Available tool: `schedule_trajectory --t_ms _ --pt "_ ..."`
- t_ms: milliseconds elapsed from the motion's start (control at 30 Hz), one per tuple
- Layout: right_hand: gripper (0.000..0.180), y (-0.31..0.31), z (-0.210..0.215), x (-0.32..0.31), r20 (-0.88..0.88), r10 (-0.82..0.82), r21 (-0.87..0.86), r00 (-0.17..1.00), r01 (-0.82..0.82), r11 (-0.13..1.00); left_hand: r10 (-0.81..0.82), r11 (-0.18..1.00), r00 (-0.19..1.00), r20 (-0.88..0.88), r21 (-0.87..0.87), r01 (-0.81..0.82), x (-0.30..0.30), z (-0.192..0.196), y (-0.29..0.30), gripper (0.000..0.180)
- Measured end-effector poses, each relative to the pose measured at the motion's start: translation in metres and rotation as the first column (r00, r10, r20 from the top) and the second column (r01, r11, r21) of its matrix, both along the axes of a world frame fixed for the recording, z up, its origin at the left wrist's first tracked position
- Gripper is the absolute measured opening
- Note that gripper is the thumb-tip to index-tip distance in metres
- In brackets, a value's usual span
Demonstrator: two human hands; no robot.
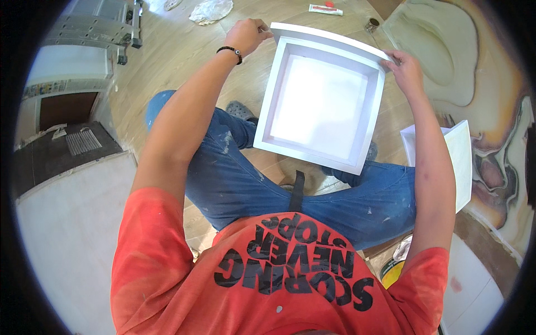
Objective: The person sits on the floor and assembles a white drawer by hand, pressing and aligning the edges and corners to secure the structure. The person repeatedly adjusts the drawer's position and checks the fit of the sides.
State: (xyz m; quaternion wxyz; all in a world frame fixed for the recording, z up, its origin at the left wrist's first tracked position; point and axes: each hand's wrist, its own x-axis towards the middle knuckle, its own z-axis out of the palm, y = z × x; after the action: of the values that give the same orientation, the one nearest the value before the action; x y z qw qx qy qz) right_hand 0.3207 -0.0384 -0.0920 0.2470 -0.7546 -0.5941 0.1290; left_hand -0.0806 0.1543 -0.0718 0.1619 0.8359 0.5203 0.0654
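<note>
A white drawer (308, 158) rests between my knees with its open side up; its inside is bare and white. A wider white front panel (329, 42) runs along the far side. My left hand (248, 36) grips the panel's left end with bent fingers, and my right hand (405, 72) pinches its right end, thumb on the near face. The fingertips behind the panel are partly hidden. Beyond my right forearm stands a second white drawer or box (462, 159), partly covered by the arm.
Ahead on the wood-look floor lie a crumpled whitish sheet (211, 10), a white tube (326, 10) and a small can (372, 24). A metal ladder (92, 30) lies far left. The marbled panel (441, 42) fills the right side. By my right hip sits a yellow tub (392, 273).
</note>
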Motion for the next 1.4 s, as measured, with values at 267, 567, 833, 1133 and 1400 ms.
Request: schedule_trajectory --t_ms 267,567,833,1133,1400 --pt "0.034 -0.006 0.006 -0.01 0.018 -0.024 0.024 1.0 0.023 0.999 -0.067 0.997 0.995 0.077 0.038 0.064 0.0 -0.012 0.006 0.026" --pt "0.037 -0.007 0.011 -0.01 0.007 -0.059 -0.032 0.998 0.059 0.998 -0.014 0.998 1.0 0.013 -0.069 0.015 0.006 -0.018 -0.002 0.023" --pt "0.036 -0.004 0.003 -0.004 0.008 -0.027 0.004 1.0 0.027 1.0 0.055 0.995 0.996 0.071 -0.088 -0.049 0.01 -0.033 0.003 0.025" --pt "0.036 -0.003 0.006 -0.004 -0.035 -0.041 -0.029 0.999 0.04 0.999 0.034 0.997 0.985 0.167 -0.079 -0.021 0.001 -0.038 0.008 0.025" --pt "0.036 -0.004 0.008 -0.006 -0.062 -0.043 -0.052 0.997 0.04 0.998 0.085 0.996 0.994 0.071 -0.048 -0.081 0.006 -0.035 0.006 0.028"
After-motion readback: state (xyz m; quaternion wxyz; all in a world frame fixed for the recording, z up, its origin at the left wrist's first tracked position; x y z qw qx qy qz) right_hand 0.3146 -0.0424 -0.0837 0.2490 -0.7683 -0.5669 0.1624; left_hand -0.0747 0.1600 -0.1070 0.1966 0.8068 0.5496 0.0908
